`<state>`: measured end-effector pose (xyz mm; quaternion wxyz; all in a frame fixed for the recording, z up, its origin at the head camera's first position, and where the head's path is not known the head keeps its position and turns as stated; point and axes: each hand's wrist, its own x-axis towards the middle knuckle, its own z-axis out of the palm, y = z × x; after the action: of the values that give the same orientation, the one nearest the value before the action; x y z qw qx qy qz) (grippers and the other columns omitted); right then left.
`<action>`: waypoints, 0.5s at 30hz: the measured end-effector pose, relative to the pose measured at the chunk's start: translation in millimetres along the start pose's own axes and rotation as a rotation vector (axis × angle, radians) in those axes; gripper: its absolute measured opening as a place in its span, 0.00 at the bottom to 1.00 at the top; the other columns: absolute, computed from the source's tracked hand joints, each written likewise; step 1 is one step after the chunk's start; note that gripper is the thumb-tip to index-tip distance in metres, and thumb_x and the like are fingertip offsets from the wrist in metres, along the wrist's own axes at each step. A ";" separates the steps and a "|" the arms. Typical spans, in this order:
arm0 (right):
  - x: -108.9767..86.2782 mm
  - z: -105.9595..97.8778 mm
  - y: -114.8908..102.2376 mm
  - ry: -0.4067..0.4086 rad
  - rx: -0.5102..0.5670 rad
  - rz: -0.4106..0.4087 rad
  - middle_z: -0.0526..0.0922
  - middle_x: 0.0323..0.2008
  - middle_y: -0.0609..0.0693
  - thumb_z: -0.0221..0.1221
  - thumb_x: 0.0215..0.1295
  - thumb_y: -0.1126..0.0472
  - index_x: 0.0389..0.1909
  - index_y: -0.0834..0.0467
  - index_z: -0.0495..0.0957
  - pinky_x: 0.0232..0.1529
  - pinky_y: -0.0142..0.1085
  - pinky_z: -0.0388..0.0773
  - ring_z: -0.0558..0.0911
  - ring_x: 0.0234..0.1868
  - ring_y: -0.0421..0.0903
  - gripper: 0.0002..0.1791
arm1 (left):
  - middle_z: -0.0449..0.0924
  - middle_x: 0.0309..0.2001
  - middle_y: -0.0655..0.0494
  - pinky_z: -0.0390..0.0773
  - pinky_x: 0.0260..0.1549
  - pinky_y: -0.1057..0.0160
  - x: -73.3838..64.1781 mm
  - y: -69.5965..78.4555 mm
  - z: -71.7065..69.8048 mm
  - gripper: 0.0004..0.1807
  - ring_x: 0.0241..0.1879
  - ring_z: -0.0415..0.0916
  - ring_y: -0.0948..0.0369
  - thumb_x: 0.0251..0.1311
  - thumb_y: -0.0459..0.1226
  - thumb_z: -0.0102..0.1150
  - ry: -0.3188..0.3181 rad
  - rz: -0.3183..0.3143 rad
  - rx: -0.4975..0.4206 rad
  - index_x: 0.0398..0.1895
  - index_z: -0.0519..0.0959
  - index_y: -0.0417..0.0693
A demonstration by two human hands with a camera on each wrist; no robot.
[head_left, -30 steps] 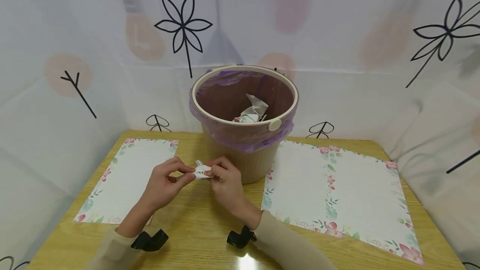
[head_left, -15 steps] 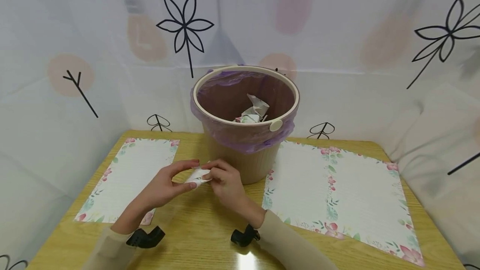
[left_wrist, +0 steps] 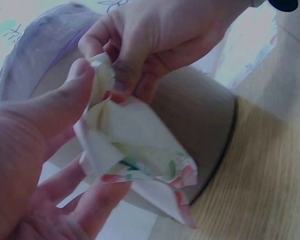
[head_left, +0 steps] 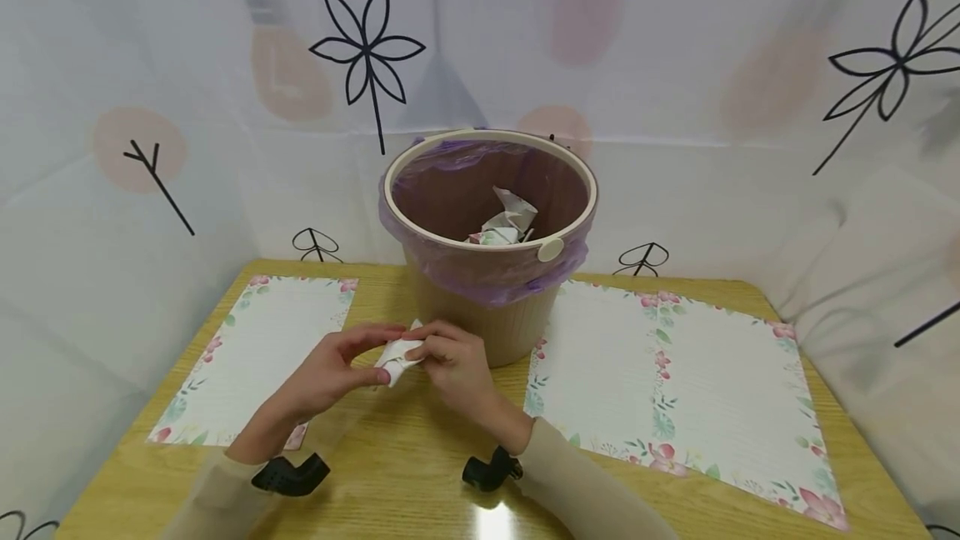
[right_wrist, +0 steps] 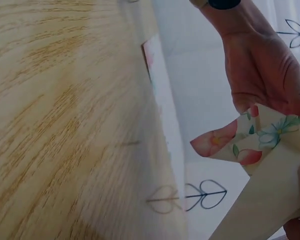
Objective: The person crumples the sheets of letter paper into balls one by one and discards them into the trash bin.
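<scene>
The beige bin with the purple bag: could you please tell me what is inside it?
Crumpled paper with some pink and green print shows inside the bin. The bin's front side hides its bottom, so what lies beneath the paper cannot be seen.

Beneath the fingers (head_left: 438, 330) a wood-grained table (head_left: 397, 444) is seen. Just beyond them, a bag-lined bin (head_left: 517, 329) is stood upright; to their left one flower-bordered sheet (head_left: 258, 348) is laid flat, to their right two more sheets (head_left: 600, 365), side by side.
</scene>
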<state>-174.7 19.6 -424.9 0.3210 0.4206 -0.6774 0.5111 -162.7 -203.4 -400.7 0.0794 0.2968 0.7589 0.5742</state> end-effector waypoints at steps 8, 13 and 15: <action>-1.3 1.6 2.4 0.037 0.016 -0.044 0.87 0.35 0.57 0.64 0.48 0.84 0.21 0.61 0.85 0.41 0.35 0.82 0.86 0.37 0.52 0.14 | 0.74 0.63 0.51 0.65 0.64 0.48 -0.5 4.9 11.8 0.25 0.66 0.67 0.52 0.53 0.32 0.74 0.105 0.017 0.089 0.56 0.81 0.50; -0.2 4.7 1.6 0.047 0.025 -0.050 0.87 0.34 0.57 0.63 0.47 0.85 0.20 0.61 0.84 0.41 0.34 0.82 0.86 0.35 0.51 0.15 | 0.77 0.58 0.52 0.82 0.44 0.53 -2.8 4.2 23.3 0.25 0.60 0.71 0.57 0.50 0.30 0.75 0.218 0.081 0.179 0.53 0.81 0.49; 1.0 6.3 0.5 0.052 0.026 -0.045 0.87 0.34 0.58 0.62 0.47 0.86 0.20 0.62 0.84 0.40 0.35 0.83 0.86 0.35 0.52 0.16 | 0.78 0.56 0.50 0.84 0.35 0.59 -3.2 3.1 27.0 0.25 0.57 0.73 0.58 0.48 0.26 0.75 0.269 0.127 0.198 0.51 0.81 0.47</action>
<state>-175.7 13.4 -426.0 0.3444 0.4264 -0.6524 0.5234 -146.5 -182.3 -407.4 -0.0888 0.2712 0.7952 0.5350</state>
